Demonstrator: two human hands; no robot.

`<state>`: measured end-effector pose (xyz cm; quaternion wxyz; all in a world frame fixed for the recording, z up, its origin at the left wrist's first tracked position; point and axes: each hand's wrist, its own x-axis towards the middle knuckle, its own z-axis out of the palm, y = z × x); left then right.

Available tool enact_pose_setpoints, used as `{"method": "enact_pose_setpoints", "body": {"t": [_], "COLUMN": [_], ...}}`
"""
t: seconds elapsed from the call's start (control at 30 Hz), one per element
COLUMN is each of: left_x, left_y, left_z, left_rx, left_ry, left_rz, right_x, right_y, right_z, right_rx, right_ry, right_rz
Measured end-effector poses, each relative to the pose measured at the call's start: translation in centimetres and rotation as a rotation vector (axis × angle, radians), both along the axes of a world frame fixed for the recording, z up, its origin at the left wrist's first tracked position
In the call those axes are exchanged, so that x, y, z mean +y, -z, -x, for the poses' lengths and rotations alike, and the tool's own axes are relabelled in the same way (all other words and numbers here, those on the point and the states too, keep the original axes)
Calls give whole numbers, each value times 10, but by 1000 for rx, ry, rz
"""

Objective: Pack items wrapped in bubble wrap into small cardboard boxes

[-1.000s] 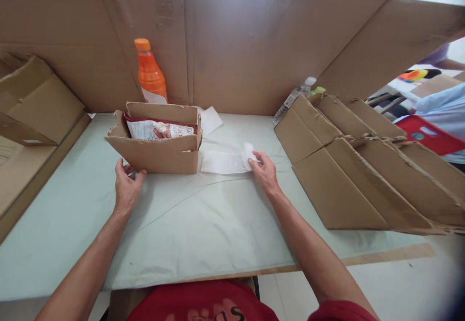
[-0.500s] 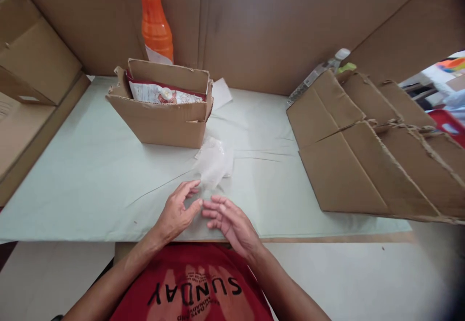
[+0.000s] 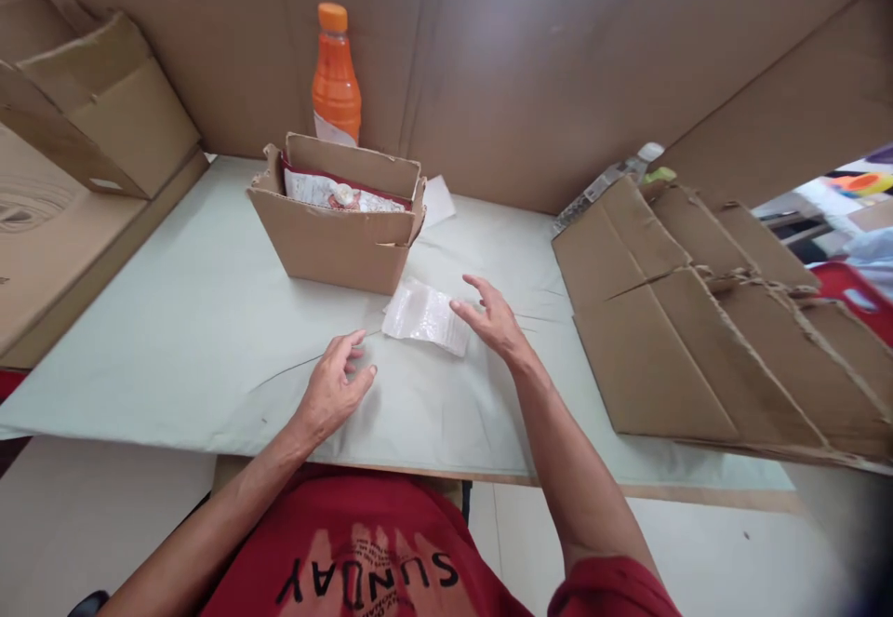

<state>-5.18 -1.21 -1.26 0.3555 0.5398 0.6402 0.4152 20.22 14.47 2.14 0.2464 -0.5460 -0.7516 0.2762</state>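
A small clear bubble-wrap pouch [image 3: 427,317] lies flat on the pale green cloth [image 3: 209,319] in the middle of the table. My right hand [image 3: 494,319] hovers over its right end, fingers spread, thumb near the plastic; whether it touches cannot be told. To the left and nearer me, my left hand [image 3: 339,382] is half curled with its fingers apart, holding nothing. Just behind the pouch stands an open cardboard box [image 3: 331,240] with a red and white printed packet [image 3: 345,194] inside it.
An orange bottle [image 3: 336,82] stands behind the box, and a white paper [image 3: 438,201] lies beside it. At right, a slanted cardboard organizer [image 3: 656,356] has a clear bottle [image 3: 606,184] behind it. More cardboard boxes [image 3: 139,124] are at left. A cardboard wall closes the back.
My hands have moved apart: the right one went forward and right to the pouch, the left stayed near its place. The pouch now lies flatter and clearer. The whole view has shifted slightly.
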Motion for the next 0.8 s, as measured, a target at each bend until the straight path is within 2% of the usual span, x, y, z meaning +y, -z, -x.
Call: {"method": "enact_pose_setpoints", "body": {"t": [0.07,0.17,0.27,0.37,0.43,0.57,0.7,0.8], "left_x": [6,24,46,56,56,48,33,21], "left_y": [0,-2,-5,-7,-8,-12,-16,-18], "left_z": [-1,-9,-17,-20,-20,-21,-31,-40], "left_rx": [54,73,-6,-116,-195,-302,-373,-542], "left_ry": [-15,-45,-42,2,48,119,99,105], "left_rz": [9,64,137,182,222,286,331,388], "right_x": [13,11,-12,-46,-67,-96,-107,-112], "right_y": [2,1,-2,-6,-7,-9,-10,-7], "right_z": [10,21,20,9,-1,-15,-22,-21], "right_rx": [-119,-181,-79,132,234,286,318,417], "right_ry": [-38,-105,-126,-108,-132,-223,-241,-268], "right_rz": [0,-1,-49,-123,-118,-41,-25,19]}}
